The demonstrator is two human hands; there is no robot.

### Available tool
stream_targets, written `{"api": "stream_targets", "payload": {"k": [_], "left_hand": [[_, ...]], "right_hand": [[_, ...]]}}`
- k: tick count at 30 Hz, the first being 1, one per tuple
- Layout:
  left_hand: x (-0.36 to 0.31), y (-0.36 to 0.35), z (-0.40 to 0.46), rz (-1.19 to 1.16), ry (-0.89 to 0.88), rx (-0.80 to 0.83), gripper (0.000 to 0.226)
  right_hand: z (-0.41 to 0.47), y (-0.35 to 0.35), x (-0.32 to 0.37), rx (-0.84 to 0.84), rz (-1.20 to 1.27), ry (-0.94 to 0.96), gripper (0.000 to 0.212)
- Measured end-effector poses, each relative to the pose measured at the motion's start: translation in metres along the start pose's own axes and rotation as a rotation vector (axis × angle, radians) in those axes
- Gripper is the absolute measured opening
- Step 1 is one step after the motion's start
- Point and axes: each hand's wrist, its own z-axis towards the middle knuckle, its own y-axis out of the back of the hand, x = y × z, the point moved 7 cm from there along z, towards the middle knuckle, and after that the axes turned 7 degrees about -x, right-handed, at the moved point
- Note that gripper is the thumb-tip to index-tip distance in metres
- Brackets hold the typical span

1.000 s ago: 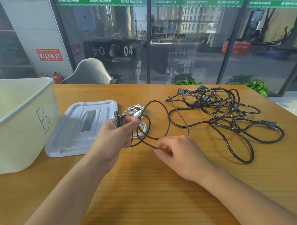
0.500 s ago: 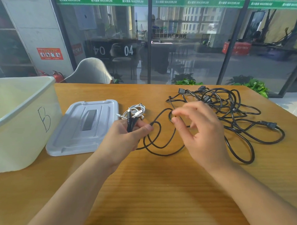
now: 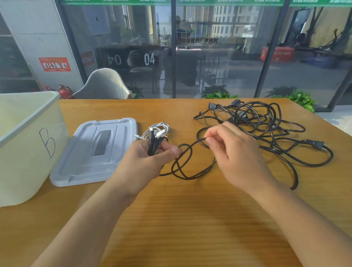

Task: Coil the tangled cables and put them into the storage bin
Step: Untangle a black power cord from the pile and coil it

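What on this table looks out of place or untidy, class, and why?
The black cables at the far right lie in a knotted heap, loops crossing every way, one plug trailing out. The lid lies off the bin, flat on the table. Nothing looks damaged or spilled.

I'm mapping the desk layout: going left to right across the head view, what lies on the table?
storage bin → grey lid → white cable bundle → tangled black cables → power plug

Storage bin point(image 3: 25, 142) cropped at left
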Motion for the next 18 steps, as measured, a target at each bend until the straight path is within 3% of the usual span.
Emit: {"api": "stream_targets", "payload": {"k": [4,7,13,18], "left_hand": [[-0.001,0.001,0.000,0.008,0.009,-0.051,0.015],[-0.004,0.001,0.001,0.118,-0.044,-0.113,0.027],[-0.013,0.001,-0.001,0.237,-0.112,-0.100,0.043],[-0.015,0.001,0.000,0.240,-0.156,-0.105,0.017]], "right_hand": [[0.002,0.006,-0.022,-0.025,0.023,-0.187,0.014],[0.000,0.001,-0.026,-0.011,0.073,-0.269,0.013],[-0.001,-0.006,-0.022,-0.022,0.395,-0.380,0.015],[0.001,0.000,-0.029,-0.100,0.649,-0.457,0.016]]}}
